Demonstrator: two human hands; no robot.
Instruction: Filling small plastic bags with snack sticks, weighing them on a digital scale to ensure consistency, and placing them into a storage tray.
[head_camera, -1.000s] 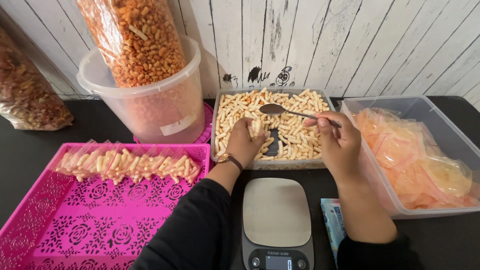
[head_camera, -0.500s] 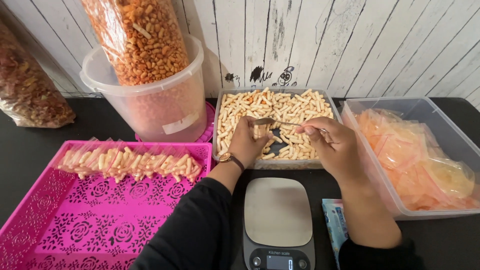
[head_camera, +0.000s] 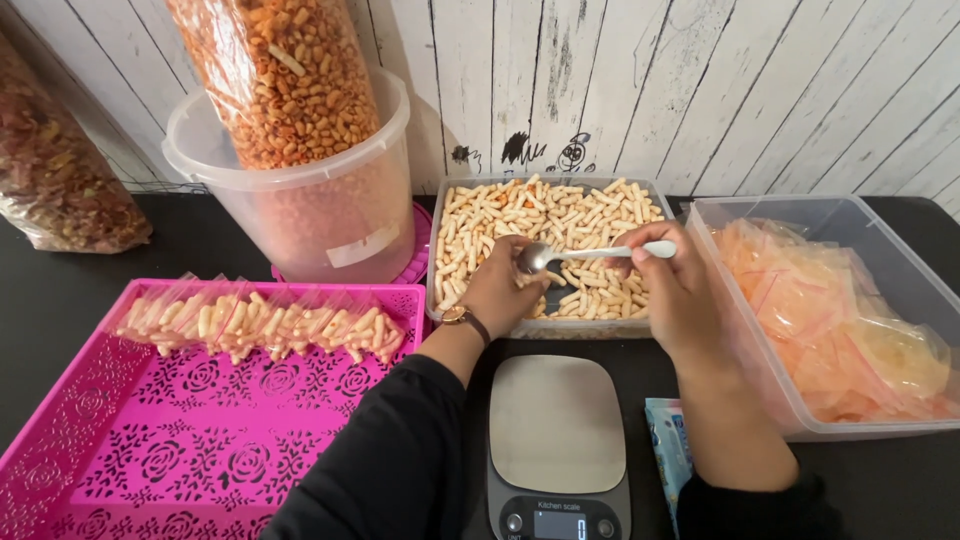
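We work at a black table (head_camera: 90, 275) set against a wall of whitewashed, weathered planks (head_camera: 700, 90) with small dark doodles near its foot.

Our right hand (head_camera: 680, 290) holds a metal spoon (head_camera: 590, 254) by the end of its handle, the grip pinched narrow around it. The spoon lies nearly level, its long axis running from 3 o'clock at the handle to 9 o'clock at the bowl, so the bowl points toward our left hand (head_camera: 500, 290). It is slim and silvery, with a shiny oval bowl; whether it carries anything we cannot tell.

The left hand, with a watch at the wrist, is curled closed just under the spoon's bowl; what the grip holds is hidden from us. Both hands hover over the clear rectangular tray of pale stick snacks (head_camera: 545, 215), at 12 o'clock from the kitchen scale (head_camera: 555, 425).

At 9 o'clock lies a pink patterned tray (head_camera: 200, 440) with a row of filled small bags (head_camera: 260, 325). At 3 o'clock a clear tub (head_camera: 790, 215) holds empty orange-tinted bags. At 11 o'clock stands a translucent bucket (head_camera: 310, 215) with a tall bag of orange snacks (head_camera: 280, 75).
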